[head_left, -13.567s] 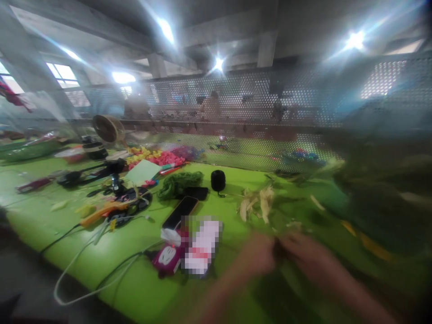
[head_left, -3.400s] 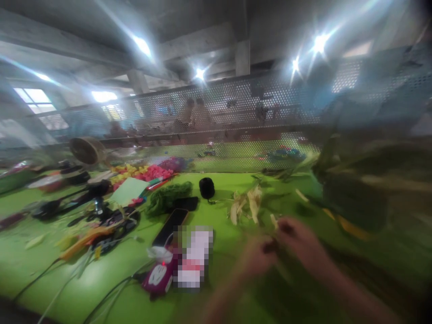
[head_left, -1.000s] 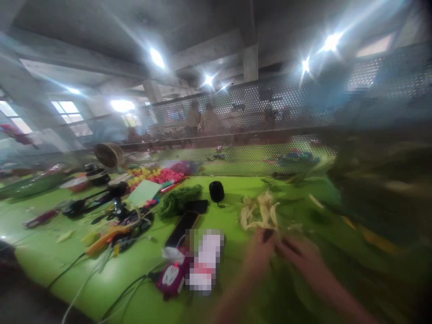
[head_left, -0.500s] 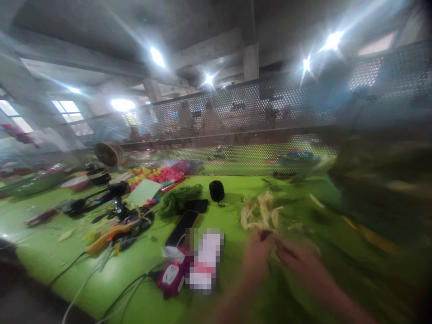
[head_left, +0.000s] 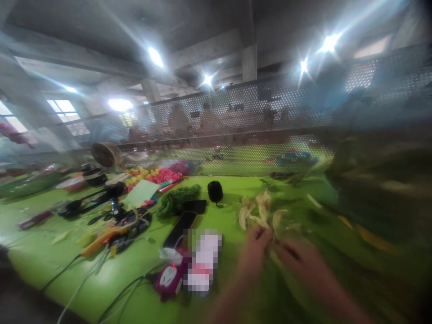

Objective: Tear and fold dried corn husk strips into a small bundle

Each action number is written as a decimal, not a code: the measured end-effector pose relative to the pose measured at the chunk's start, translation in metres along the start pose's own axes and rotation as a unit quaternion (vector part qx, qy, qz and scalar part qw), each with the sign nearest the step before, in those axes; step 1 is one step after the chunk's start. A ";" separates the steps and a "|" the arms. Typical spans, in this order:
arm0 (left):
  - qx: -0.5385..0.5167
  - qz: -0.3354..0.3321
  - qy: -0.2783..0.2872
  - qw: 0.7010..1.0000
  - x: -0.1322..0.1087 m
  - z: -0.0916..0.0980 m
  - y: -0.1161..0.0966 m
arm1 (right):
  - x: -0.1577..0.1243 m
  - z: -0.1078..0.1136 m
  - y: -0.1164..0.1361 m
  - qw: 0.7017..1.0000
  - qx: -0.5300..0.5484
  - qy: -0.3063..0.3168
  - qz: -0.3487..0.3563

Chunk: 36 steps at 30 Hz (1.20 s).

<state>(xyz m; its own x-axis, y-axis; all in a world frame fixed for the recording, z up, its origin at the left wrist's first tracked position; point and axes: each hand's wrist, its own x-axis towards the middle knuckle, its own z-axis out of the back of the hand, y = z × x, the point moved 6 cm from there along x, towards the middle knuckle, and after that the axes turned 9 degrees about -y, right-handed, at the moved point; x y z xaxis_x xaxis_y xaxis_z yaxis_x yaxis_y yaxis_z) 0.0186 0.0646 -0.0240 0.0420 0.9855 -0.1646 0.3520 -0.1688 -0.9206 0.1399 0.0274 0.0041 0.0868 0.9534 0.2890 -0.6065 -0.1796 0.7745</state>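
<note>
My left hand (head_left: 253, 249) and my right hand (head_left: 300, 258) are close together over the right half of the green table. Both have their fingers closed in a pinch. A pale strip of what looks like dry corn husk (head_left: 277, 257) runs between them and hangs below the fingertips; its ends are blurred. Just beyond the fingers lies a loose pile of curled, cream-coloured husks (head_left: 263, 208). A black ball of yarn (head_left: 215, 192) sits behind and to the left of that pile.
To the left are a dark phone (head_left: 180, 228), a blurred-out screen (head_left: 202, 263), a purple power socket (head_left: 168, 281) with cables, an orange-handled tool (head_left: 103, 239) and green yarn (head_left: 178, 200). A perforated metal screen (head_left: 236, 121) stands behind. A dark, blurred bulk (head_left: 381, 189) fills the right.
The view has shifted slightly. My hands have moved a little apart, and more of the pale strip shows between and below them.
</note>
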 end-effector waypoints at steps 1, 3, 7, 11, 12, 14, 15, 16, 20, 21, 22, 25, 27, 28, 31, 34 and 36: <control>0.006 0.005 0.013 1.000 -0.001 -0.001 0.000 | 0.005 0.006 -0.004 1.000 0.009 0.000 -0.020; 0.030 0.013 0.040 0.999 -0.002 -0.005 0.001 | 0.015 0.017 -0.008 0.997 0.062 -0.010 -0.054; 0.076 0.001 0.082 0.994 -0.007 -0.011 0.002 | 0.027 0.026 -0.007 0.985 0.142 -0.025 -0.092; 0.117 -0.004 0.108 0.987 -0.012 -0.016 0.001 | 0.024 0.027 -0.007 0.979 0.154 -0.040 -0.131; 0.130 -0.002 0.112 0.985 -0.014 -0.017 0.001 | 0.022 0.027 -0.008 0.977 0.160 -0.050 -0.136; 0.148 0.002 0.127 0.981 -0.017 -0.020 0.001 | 0.020 0.028 -0.011 0.973 0.170 -0.072 -0.135; 0.151 0.001 0.137 0.979 -0.019 -0.021 0.001 | 0.019 0.028 -0.012 0.973 0.173 -0.080 -0.133; 0.152 0.001 0.147 0.977 -0.020 -0.023 0.001 | 0.018 0.028 -0.014 0.972 0.174 -0.085 -0.133; 0.137 0.008 0.167 0.976 -0.023 -0.025 0.002 | 0.020 0.028 -0.018 0.969 0.165 -0.078 -0.165; 0.130 0.007 0.159 0.979 -0.022 -0.024 0.003 | 0.021 0.028 -0.019 0.969 0.161 -0.072 -0.174; 0.123 0.003 0.145 0.982 -0.019 -0.021 0.003 | 0.022 0.027 -0.019 0.969 0.158 -0.065 -0.180; 0.092 -0.026 0.089 0.991 -0.006 -0.012 0.003 | 0.021 0.020 -0.019 0.971 0.172 -0.028 -0.162; 0.081 -0.040 0.059 0.994 0.003 -0.005 0.005 | 0.020 0.010 -0.019 0.970 0.197 0.023 -0.138; 0.084 -0.043 0.047 0.994 0.006 -0.002 0.007 | 0.019 0.004 -0.020 0.969 0.206 0.054 -0.128; 0.086 -0.035 0.031 0.995 0.010 0.002 0.011 | 0.018 -0.006 -0.023 0.966 0.211 0.100 -0.109; 0.071 -0.011 0.042 0.997 0.006 0.000 0.009 | 0.019 -0.005 -0.027 0.972 0.189 0.083 -0.108; 0.063 0.006 0.059 0.996 0.001 -0.003 0.006 | 0.020 -0.002 -0.028 0.978 0.167 0.076 -0.099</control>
<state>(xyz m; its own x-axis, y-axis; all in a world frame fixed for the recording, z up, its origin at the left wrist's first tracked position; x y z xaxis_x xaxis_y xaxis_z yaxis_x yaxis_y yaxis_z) 0.0242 0.0648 -0.0288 0.1573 0.9776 -0.1397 0.2318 -0.1740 -0.9571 0.1569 0.0516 -0.0125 0.0428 0.9980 0.0473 -0.2963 -0.0325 0.9545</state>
